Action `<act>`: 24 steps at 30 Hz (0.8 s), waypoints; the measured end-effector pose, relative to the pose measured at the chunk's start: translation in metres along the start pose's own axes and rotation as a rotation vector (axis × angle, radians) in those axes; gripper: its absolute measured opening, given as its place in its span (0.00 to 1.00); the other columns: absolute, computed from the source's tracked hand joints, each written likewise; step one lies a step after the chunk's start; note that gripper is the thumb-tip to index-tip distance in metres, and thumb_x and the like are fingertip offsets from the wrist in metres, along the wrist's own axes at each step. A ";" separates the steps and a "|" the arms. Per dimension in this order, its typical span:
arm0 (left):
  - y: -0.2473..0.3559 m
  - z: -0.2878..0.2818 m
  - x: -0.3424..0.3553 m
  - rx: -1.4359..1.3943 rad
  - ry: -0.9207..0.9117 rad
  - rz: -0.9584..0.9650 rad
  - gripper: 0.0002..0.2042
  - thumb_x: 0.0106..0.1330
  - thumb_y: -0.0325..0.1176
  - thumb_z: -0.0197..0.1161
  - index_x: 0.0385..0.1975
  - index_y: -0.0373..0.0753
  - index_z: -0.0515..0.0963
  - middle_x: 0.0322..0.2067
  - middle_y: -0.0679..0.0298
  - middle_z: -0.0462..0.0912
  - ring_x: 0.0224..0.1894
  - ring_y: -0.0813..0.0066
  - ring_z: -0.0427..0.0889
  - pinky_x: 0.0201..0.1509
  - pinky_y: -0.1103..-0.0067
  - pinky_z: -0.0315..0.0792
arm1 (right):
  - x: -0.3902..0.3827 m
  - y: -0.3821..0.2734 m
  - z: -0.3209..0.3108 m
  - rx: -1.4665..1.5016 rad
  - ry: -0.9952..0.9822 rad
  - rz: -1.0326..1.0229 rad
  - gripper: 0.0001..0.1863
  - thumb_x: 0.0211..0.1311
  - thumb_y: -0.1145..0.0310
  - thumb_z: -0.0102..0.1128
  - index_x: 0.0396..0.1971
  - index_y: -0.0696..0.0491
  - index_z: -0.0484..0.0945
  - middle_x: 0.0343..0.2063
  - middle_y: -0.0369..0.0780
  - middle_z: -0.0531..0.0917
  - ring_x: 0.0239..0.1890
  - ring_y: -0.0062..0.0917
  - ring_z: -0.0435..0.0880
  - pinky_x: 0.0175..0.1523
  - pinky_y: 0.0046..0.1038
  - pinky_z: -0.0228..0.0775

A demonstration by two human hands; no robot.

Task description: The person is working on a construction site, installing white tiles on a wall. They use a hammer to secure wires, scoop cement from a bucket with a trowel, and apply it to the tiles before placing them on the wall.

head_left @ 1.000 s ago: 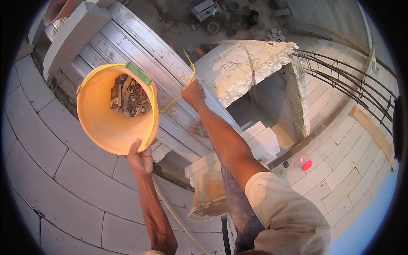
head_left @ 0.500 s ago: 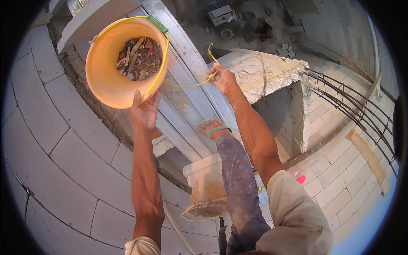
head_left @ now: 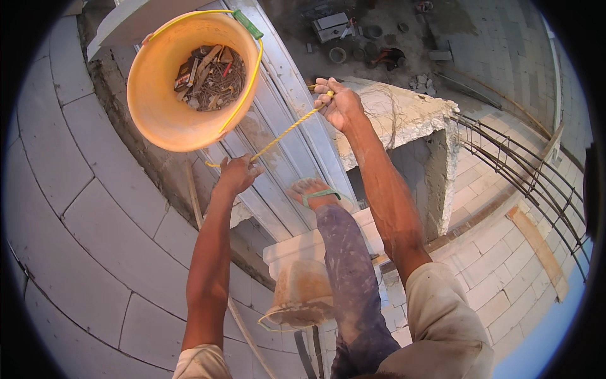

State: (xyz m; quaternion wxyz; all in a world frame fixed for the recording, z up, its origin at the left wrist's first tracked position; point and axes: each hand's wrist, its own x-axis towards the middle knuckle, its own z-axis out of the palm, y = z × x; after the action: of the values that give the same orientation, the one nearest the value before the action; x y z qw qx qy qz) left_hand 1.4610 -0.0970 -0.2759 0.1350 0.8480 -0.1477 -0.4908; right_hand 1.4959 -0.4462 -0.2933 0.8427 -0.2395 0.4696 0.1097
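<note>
A thin yellow rope (head_left: 287,132) is stretched between my two hands. My left hand (head_left: 237,175) is closed around it just below the bucket, and a short end sticks out on the left. Further up to the right, my right hand (head_left: 339,103) pinches the rope near a knot. The orange-yellow bucket (head_left: 146,104) stands tilted toward me on the metal planks, apart from both hands. Its yellow handle with a green grip (head_left: 248,24) lies along the right rim. Inside lie nails (head_left: 228,83), wood scraps and small bits of debris.
My sandalled foot (head_left: 308,189) rests on the metal planks (head_left: 297,120). A second, dirty bucket (head_left: 302,290) is beside my leg. Right of the planks is a rough concrete block (head_left: 404,107), with rebar (head_left: 530,170) beyond. Block walls curve on both sides; a lower floor lies far below.
My left hand has let go of the bucket's rim, moved down and taken hold of the rope. My right hand has shifted slightly up and right, and the rope is now taut.
</note>
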 end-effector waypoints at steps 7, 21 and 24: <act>0.036 -0.009 -0.060 -0.467 0.146 -0.005 0.25 0.83 0.54 0.52 0.37 0.35 0.82 0.23 0.54 0.80 0.29 0.58 0.82 0.38 0.66 0.74 | 0.002 -0.014 -0.010 0.060 0.127 -0.137 0.30 0.80 0.58 0.58 0.66 0.66 0.60 0.49 0.54 0.80 0.56 0.47 0.84 0.67 0.54 0.80; 0.214 -0.039 -0.069 -1.319 -0.409 -0.250 0.12 0.85 0.38 0.51 0.50 0.35 0.77 0.39 0.61 0.83 0.42 0.71 0.86 0.46 0.72 0.84 | -0.303 0.133 -0.064 -0.927 -0.021 0.120 0.42 0.71 0.67 0.71 0.77 0.60 0.58 0.69 0.51 0.73 0.67 0.38 0.79 0.65 0.36 0.78; 0.235 -0.038 -0.077 -1.716 -0.489 -0.333 0.12 0.86 0.37 0.49 0.53 0.35 0.74 0.46 0.56 0.81 0.44 0.65 0.88 0.50 0.66 0.88 | -0.291 0.144 -0.045 -0.854 -0.001 -0.109 0.42 0.67 0.66 0.72 0.76 0.59 0.61 0.69 0.49 0.74 0.69 0.35 0.77 0.68 0.37 0.74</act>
State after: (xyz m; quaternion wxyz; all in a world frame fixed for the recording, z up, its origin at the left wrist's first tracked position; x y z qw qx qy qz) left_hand 1.4302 -0.2802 -0.1086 0.6123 0.3388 0.3687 -0.6119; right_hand 1.2479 -0.3333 -0.1114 0.6726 -0.5911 0.3684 0.2499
